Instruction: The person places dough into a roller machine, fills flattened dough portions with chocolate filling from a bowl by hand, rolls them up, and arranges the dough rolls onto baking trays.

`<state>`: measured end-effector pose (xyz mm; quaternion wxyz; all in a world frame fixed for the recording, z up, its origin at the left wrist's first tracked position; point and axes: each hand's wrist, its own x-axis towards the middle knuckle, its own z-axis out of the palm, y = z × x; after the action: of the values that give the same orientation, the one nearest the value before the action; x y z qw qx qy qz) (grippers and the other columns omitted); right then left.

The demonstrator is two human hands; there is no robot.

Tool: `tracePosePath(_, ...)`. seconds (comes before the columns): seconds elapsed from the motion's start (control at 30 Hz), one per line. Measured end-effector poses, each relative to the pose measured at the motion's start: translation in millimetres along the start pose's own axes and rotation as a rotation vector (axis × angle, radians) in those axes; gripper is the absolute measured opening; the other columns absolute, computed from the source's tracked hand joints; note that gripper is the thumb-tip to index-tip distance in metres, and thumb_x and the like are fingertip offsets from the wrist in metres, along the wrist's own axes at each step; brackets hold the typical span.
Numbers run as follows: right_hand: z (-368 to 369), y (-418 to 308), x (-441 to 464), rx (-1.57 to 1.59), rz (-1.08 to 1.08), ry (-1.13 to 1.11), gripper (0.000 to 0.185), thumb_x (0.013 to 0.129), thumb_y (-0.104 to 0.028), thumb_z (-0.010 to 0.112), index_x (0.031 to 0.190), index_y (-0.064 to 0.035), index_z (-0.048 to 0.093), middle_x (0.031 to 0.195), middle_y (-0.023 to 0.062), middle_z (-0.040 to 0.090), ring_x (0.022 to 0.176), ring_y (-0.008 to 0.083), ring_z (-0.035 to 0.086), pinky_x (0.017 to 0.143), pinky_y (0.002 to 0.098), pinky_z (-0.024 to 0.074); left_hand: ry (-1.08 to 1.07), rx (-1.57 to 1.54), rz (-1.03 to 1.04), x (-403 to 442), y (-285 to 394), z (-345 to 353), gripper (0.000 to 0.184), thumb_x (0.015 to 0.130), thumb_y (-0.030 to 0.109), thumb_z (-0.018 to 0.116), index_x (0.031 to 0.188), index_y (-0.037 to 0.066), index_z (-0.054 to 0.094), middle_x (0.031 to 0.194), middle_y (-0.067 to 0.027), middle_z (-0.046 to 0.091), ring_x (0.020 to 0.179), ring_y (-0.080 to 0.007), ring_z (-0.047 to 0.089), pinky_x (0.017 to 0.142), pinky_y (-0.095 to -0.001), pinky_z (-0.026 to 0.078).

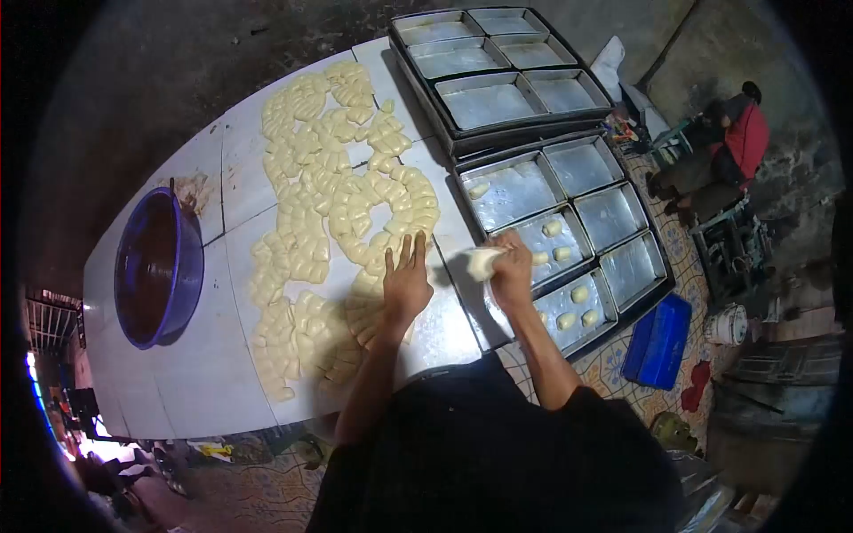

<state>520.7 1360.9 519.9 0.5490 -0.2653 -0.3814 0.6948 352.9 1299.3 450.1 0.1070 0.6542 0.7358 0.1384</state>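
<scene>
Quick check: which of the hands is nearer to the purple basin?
Left. The left hand is at the dough pieces, which lie between it and the purple basin; the right hand is farther off, by the metal pans, holding a dough lump.

Left fingers touch dough pieces while right fingers hold a pale lump near pans.

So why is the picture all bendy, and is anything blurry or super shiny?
Head view: the table's edge curves and the corners are black, which looks like fisheye bending; head view: the dough lump in the right hand is smeary, perhaps motion blur; head view: bright glare whitens the tabletop near the left hand's wrist.
</scene>
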Motion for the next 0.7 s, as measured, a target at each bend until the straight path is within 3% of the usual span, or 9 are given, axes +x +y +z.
tracePosePath(0.07,11.3,-75.0,-12.0,-0.045,-0.318,0.012,0.027,0.068,0.005,0.05,0.095,0.0008,0.051,0.095,0.0129,0.055,0.089,0.0204,0.056,0.078,0.0308,0.0484,0.038,-0.184,-0.04,-7.1,5.2,-4.0,0.068,0.081,0.002,0.052,0.144,-0.001,0.027,0.145,-0.0193,0.036,0.137,-0.0312,0.03,0.112,-0.0507,0.02)
tracePosePath(0.1,16.5,-100.0,-18.0,-0.164,-0.447,0.079,0.024,0.069,0.006,0.053,0.093,0.0017,0.053,0.098,0.01,0.051,0.08,0.0159,0.055,0.074,0.028,0.0473,0.069,-0.268,-0.05,-3.3,7.5,-12.1,0.068,0.08,0.003,0.054,0.143,-0.001,0.029,0.141,-0.0199,0.042,0.135,-0.0335,0.034,0.111,-0.05,0.023)
tracePosePath(0.2,51.7,-117.3,-35.6,-0.984,-0.91,0.066,0.021,0.075,-0.001,0.062,0.096,0.0013,0.059,0.105,0.0143,0.052,0.097,0.0217,0.054,0.083,0.0329,0.0465,0.089,-1.367,-0.147,-27.4,34.2,-74.0,0.048,0.096,0.016,0.051,0.138,-0.003,0.038,0.124,-0.0188,0.058,0.118,-0.0255,0.053,0.101,-0.0346,0.039)
tracePosePath(0.33,97.5,-47.2,-76.5,-0.988,-0.433,-0.647,0.031,0.075,0.001,0.066,0.106,0.0008,0.062,0.117,0.0163,0.053,0.102,0.0287,0.057,0.088,0.0368,0.0468,-0.212,-2.319,-0.269,-73.1,34.6,-129.7,0.058,0.101,0.038,0.038,0.141,-0.003,0.03,0.127,-0.0247,0.051,0.119,-0.0273,0.051,0.1,-0.0388,0.042)
tracePosePath(0.37,109.3,-37.5,-85.6,-0.91,-0.409,-0.623,0.031,0.074,0.003,0.066,0.105,0.0024,0.062,0.118,0.0175,0.054,0.103,0.0283,0.057,0.086,0.0356,0.0482,-0.16,-2.278,-0.376,-78.9,24.9,-131.2,0.058,0.101,0.038,0.035,0.143,-0.001,0.024,0.13,-0.027,0.049,0.122,-0.0289,0.049,0.102,-0.0406,0.04)
tracePosePath(0.53,158.7,-5.7,-92.2,-0.841,-0.181,-0.434,0.033,0.085,0.001,0.059,0.118,0.0021,0.059,0.125,0.0147,0.049,0.103,0.0204,0.056,0.082,0.0304,0.0501,0.262,-2.161,0.005,-118.6,-25.7,-142.5,0.058,0.103,0.031,0.032,0.15,0.01,0.007,0.147,-0.0262,0.029,0.129,-0.0288,0.042,0.108,-0.0381,0.03)
tracePosePath(0.6,170.0,30.0,-101.3,-0.732,-0.107,-0.605,0.027,0.085,-0.003,0.062,0.112,0.0017,0.06,0.113,0.0133,0.052,0.097,0.0214,0.057,0.082,0.0316,0.0505,0.328,-2.023,0.1,-130.9,-33.4,-143.8,0.062,0.102,0.032,0.033,0.152,0.016,-0.001,0.152,-0.0227,0.022,0.13,-0.0237,0.04,0.109,-0.0352,0.026)
tracePosePath(0.63,184.5,35.8,-102.5,-0.697,-0.129,-0.621,0.025,0.085,-0.003,0.062,0.11,0.0015,0.061,0.108,0.013,0.053,0.095,0.0206,0.057,0.08,0.0306,0.0499,0.38,-1.695,0.067,-141.5,-38.0,-162.0,0.067,0.101,0.028,0.034,0.15,0.01,-0.007,0.154,-0.0219,0.016,0.14,-0.0317,0.024,0.111,-0.0385,0.022)
tracePosePath(0.7,202.7,52.0,-101.6,-0.628,-0.186,-0.587,0.021,0.085,-0.001,0.061,0.106,0.0013,0.061,0.099,0.0123,0.055,0.091,0.0191,0.057,0.075,0.0284,0.0484,0.65,-1.502,-0.055,-154.2,-50.0,-164.8,0.069,0.096,0.02,0.051,0.148,0.006,0.008,0.15,-0.0221,0.024,0.138,-0.0318,0.027,0.11,-0.0383,0.024)
